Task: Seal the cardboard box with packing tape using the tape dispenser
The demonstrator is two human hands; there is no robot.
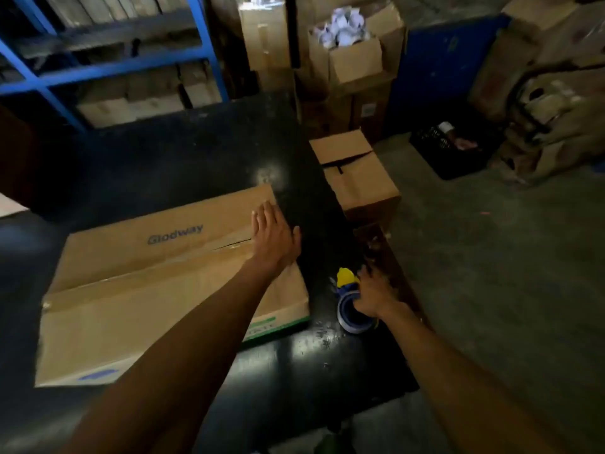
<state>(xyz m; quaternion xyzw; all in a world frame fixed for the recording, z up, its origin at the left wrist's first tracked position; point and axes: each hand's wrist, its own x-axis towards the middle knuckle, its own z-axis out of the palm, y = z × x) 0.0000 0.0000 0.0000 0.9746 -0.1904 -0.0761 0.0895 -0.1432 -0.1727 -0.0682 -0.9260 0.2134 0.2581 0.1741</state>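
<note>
A flat cardboard box [157,280] printed "Glodway" lies on the black table [183,158], its top flaps folded shut with a dark seam running along the middle. My left hand [273,239] rests flat, fingers spread, on the box's right end over the seam. Just right of the box stands the tape dispenser [350,303], blue and yellow, with a roll of tape on it. My right hand [373,294] is wrapped around the dispenser from the right, hiding its handle.
A smaller closed carton [357,172] stands on the floor past the table's right edge. Blue shelving [108,70] with boxes fills the back left. Stacked cartons [347,57] stand behind, a black crate [455,152] and piled cardboard [550,103] to the right.
</note>
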